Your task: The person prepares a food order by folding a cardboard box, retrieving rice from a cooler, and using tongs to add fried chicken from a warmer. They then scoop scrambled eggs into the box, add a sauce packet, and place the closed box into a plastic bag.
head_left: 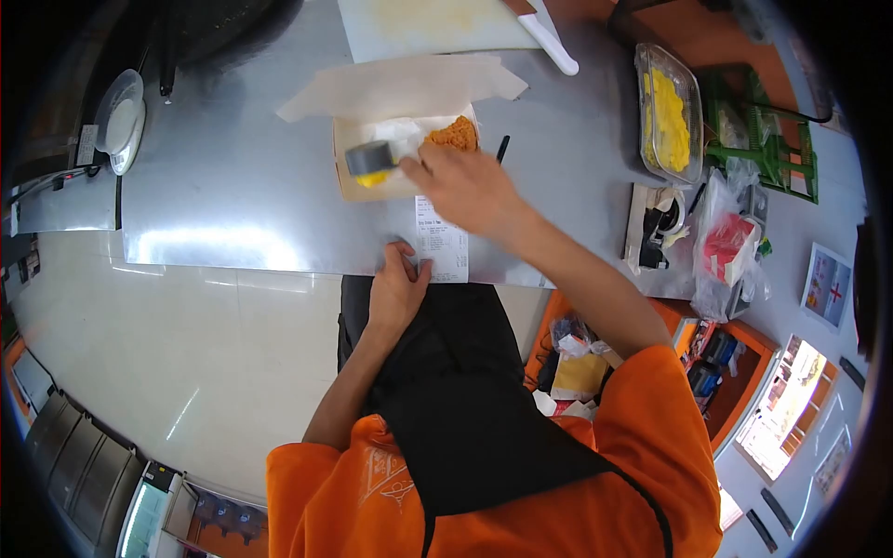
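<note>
Right hand [465,186] holds grey cup [370,160], apparently yellow-filled.

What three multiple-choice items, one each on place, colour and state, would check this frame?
1. Where is the grey cup that the right hand holds?
A) at the open takeaway box
B) on the cutting board
C) beside the tape dispenser

2. What colour is the food in the clear container?
A) green
B) yellow
C) red

3. How is the left hand?
A) gripping a knife
B) hanging below the counter
C) resting open on the receipt

Key:
1 A: the fingers hold the cup at the box's left end, next to the breaded piece.
2 B: the container's contents are bright yellow.
3 C: the hand lies flat at the counter's edge, with its fingers on the slip's lower corner.
</note>
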A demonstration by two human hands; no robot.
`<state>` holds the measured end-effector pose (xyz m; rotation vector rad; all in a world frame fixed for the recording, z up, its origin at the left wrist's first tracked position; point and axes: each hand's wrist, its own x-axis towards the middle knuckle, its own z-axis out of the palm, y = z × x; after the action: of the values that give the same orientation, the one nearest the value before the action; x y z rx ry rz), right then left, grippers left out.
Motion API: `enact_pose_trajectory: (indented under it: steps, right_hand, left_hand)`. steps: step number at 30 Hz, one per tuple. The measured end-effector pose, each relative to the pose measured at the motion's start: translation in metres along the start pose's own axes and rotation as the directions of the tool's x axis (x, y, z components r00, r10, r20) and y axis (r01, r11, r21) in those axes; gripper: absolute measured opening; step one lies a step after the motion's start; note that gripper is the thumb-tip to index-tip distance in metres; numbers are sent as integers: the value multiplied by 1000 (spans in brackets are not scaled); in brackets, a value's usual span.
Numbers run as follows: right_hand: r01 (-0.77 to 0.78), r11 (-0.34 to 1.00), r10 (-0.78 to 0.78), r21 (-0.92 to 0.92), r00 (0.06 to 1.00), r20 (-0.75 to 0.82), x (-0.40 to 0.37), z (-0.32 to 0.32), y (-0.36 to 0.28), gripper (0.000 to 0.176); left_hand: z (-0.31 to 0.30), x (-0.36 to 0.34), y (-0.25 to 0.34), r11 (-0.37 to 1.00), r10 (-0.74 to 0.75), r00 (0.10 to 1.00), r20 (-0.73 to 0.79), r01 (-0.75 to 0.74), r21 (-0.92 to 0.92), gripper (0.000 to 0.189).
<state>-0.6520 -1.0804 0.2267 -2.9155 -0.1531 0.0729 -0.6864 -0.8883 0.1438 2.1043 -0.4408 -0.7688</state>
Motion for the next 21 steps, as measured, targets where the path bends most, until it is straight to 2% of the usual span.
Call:
enact_pose_trajectory:
  steps: [3,5,7,9,12,16,18,20,21]
  right_hand:
    - [-60,993,62,99,998,-18,-16,21,-12,30]
    - [-123,955,151,270,985,-83,-21,26,-12,28]
    - [-158,867,251,472,958,-140,-23,30,-10,26]
    - [-159,716,374,680,910,-181,-23,33,-6,24]
    - [-143,721,351,678,919,-179,-26,34,-10,22]
    - [-180,698,399,693,902,-167,-24,25,-22,20]
    - [-204,695,399,690,907,-134,-26,36,-22,21]
    - [-146,629,409,764,897,-166,-24,40,-19,21]
    - [-146,565,462,812,871,-164,-26,32,-13,20]
  left_hand:
    - [-6,0,7,1000,-19,999,36,19,1,37]
    - [-10,1,9,999,-30,997,70,30,-9,38]
    - [-12,2,5,999,-26,993,111,29,-27,38]
    - [-14,2,3,999,-17,992,126,21,-29,38]
    - [-14,3,-1,997,-5,991,137,16,-77,37]
    - [-15,8,-6,985,52,988,148,-26,-171,35]
    - [-21,9,-3,969,16,979,204,35,-243,32]
    - [-21,11,-11,950,-21,968,252,98,-297,32]
    - [-21,11,-15,938,-5,969,247,90,-333,32]
